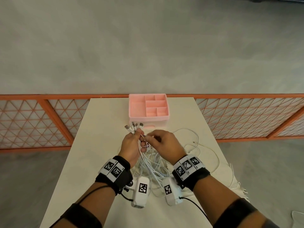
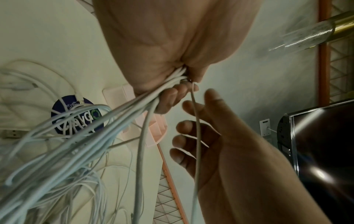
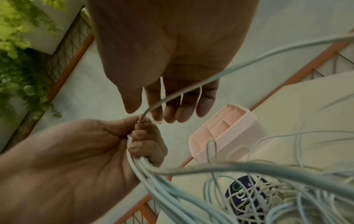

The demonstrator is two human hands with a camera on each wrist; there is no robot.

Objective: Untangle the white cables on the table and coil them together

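My left hand [image 1: 131, 143] grips a bundle of white cables [image 1: 151, 163] above the table, and their connector ends [image 1: 134, 126] fan out over the fist. The rest of the bundle hangs down into a tangled heap between my wrists. My right hand [image 1: 158, 140] is just right of the left fist, fingers reaching toward it. In the left wrist view the right hand [image 2: 206, 136] is loose, thumb up, and one thin cable [image 2: 197, 128] runs across its palm without being pinched. The right wrist view shows that cable [image 3: 191, 87] crossing the straight fingers [image 3: 172, 113] to the left hand [image 3: 76, 151].
A pink compartment box [image 1: 131, 106] stands at the table's far edge, just beyond my hands. One loose white cable [image 1: 197, 142] loops on the right of the white table [image 1: 102, 129], and strands hang over its right edge [image 1: 235, 181]. A dark blue round label [image 2: 76, 115] lies under the heap.
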